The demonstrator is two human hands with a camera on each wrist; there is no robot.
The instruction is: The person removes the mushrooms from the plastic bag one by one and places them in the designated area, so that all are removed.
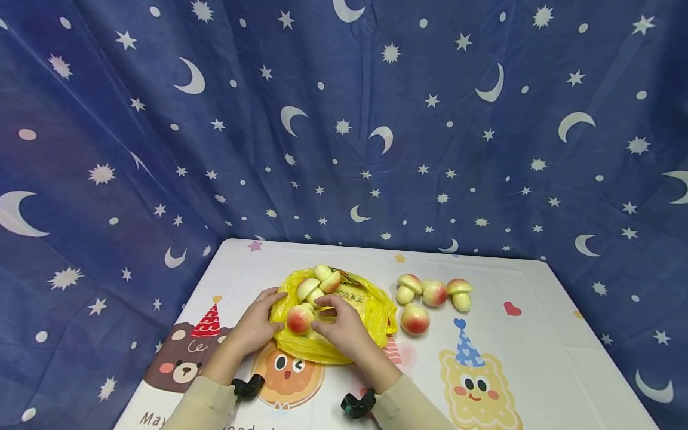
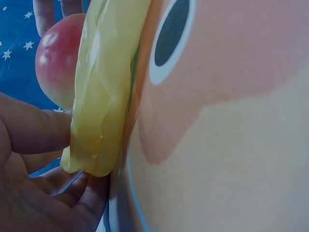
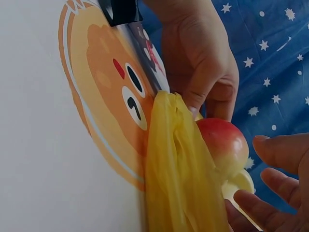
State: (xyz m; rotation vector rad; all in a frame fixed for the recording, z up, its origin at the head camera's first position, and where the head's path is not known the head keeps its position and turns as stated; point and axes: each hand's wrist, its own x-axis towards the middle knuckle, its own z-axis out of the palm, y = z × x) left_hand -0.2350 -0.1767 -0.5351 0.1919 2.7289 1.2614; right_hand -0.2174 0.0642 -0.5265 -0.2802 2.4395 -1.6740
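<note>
A yellow plastic bag (image 1: 328, 353) lies on the table with its mouth spread open. On it sit several toy mushrooms with red-and-yellow caps, among them a round-capped mushroom (image 1: 299, 321) at the near left. My left hand (image 1: 254, 327) holds the bag's left edge, thumb on top and fingers outside and below, as the left wrist view shows. Over the middle of the bag, my right hand (image 1: 344, 329) has its fingers spread, close beside the mushrooms. In the right wrist view, its thumb and fingers (image 3: 285, 191) stand apart with nothing between them.
To the right of the bag lie several more toy mushrooms (image 1: 415, 319) in a loose group. The white tablecloth (image 1: 559, 358) carries printed cartoon figures. A blue curtain (image 1: 376, 119) with moons and stars hangs behind and at the left of the table.
</note>
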